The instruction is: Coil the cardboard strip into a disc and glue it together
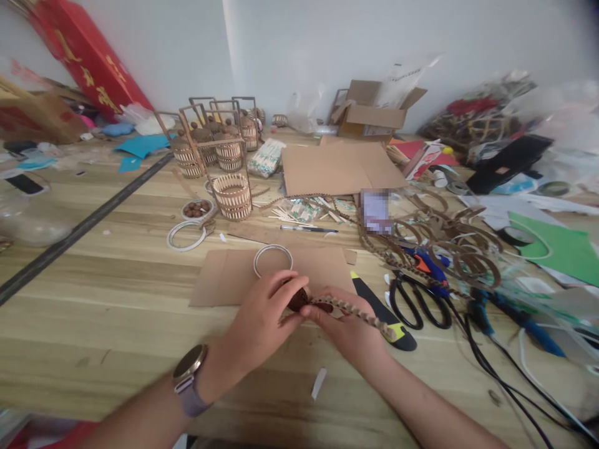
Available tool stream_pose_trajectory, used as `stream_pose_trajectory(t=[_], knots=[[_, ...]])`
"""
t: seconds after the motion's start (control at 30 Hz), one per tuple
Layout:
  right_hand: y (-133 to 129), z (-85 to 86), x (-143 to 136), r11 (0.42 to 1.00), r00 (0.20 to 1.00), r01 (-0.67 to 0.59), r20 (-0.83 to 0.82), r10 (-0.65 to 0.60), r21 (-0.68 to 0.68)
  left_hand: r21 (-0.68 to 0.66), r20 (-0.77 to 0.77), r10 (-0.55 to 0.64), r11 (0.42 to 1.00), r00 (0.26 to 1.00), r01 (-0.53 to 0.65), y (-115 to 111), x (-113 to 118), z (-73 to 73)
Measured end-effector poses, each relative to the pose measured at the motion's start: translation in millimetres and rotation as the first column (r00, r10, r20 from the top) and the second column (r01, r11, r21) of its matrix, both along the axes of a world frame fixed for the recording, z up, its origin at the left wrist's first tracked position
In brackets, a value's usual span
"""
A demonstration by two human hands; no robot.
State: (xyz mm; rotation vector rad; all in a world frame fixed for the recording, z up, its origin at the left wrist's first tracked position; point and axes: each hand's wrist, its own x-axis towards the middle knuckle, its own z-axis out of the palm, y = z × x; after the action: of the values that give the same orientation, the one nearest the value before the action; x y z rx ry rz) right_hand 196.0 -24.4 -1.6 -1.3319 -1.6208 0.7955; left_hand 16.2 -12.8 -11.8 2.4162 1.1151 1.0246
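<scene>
Both hands meet over the near edge of a flat cardboard piece (219,280). In my left hand (266,312), fingers and thumb close around the dark coiled end of a brown corrugated cardboard strip (358,310). My right hand (350,327) pinches the same strip beside the coil, thumb against it. Its wavy free end sticks out to the right over that hand. Part of the coil is hidden by the fingers. Just beyond my left hand, a white ring (272,247) lies on the cardboard piece. A yellow-and-black tool (403,337) lies beside my right hand.
Black-handled scissors (406,305), a blue glue gun (433,271) and pliers (482,312) lie right, near tangled brown strips (468,249). A slatted basket (233,196) stands beyond, with several lidded ones behind. A bowl of brown balls (197,210) sits left of it.
</scene>
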Motion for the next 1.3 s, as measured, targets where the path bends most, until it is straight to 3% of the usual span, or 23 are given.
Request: stream_pose_trajectory(t=[0.17, 0.27, 0.33, 0.4, 0.57, 0.7, 0.83, 1.0, 1.13, 1.3], knots=[[3.4, 0.4, 5.3, 0.987, 0.986, -0.153, 0.077, 0.149, 0.053, -0.037, 0.056, -0.022, 0.999, 0.998, 0.024, 8.0, -7.4, 9.8], [11.3, 0.1, 10.4, 0.958, 0.948, -0.283, 0.167, 0.272, 0.042, -0.208, 0.149, 0.110, 0.975, 0.983, -0.078, 15.7, -18.1, 21.6], [19.5, 0.1, 11.9, 0.955, 0.922, -0.297, 0.267, 0.280, 0.023, -0.349, 0.238, 0.226, 0.928, 0.945, -0.134, 20.6, -25.1, 27.0], [29.4, 0.2, 10.5, 0.950, 0.879, -0.309, 0.392, 0.270, 0.038, -0.459, 0.348, 0.299, 0.881, 0.889, -0.116, 24.4, -29.9, 28.8], [52.8, 1.7, -9.7, 0.921, 0.711, -0.378, 0.665, 0.229, 0.088, -0.559, 0.493, 0.326, 0.829, 0.806, 0.007, 28.9, -32.6, 25.9], [61.8, 3.6, -34.2, 0.910, 0.625, -0.414, 0.733, 0.269, 0.019, -0.553, 0.471, 0.288, 0.833, 0.834, 0.025, 29.1, -33.2, 27.5], [65.1, 6.8, -41.0, 0.916, 0.647, -0.402, 0.710, 0.278, 0.008, -0.514, 0.363, 0.221, 0.858, 0.905, -0.003, 27.6, -37.4, 32.9], [62.2, 14.7, -3.0, 0.907, 0.720, -0.388, 0.668, 0.189, 0.161, -0.278, 0.067, -0.072, 0.957, 0.995, 0.088, 23.7, -41.7, 36.3], [49.4, 16.8, 27.6, 0.903, 0.784, -0.369, 0.596, 0.175, 0.219, -0.250, -0.139, -0.277, 0.939, 0.951, 0.237, 19.3, -34.3, 30.9], [37.0, 1.5, 32.0, 0.897, 0.872, -0.325, 0.463, 0.161, 0.299, -0.246, -0.154, -0.324, 0.928, 0.934, 0.281, 15.5, -24.3, 18.8]])
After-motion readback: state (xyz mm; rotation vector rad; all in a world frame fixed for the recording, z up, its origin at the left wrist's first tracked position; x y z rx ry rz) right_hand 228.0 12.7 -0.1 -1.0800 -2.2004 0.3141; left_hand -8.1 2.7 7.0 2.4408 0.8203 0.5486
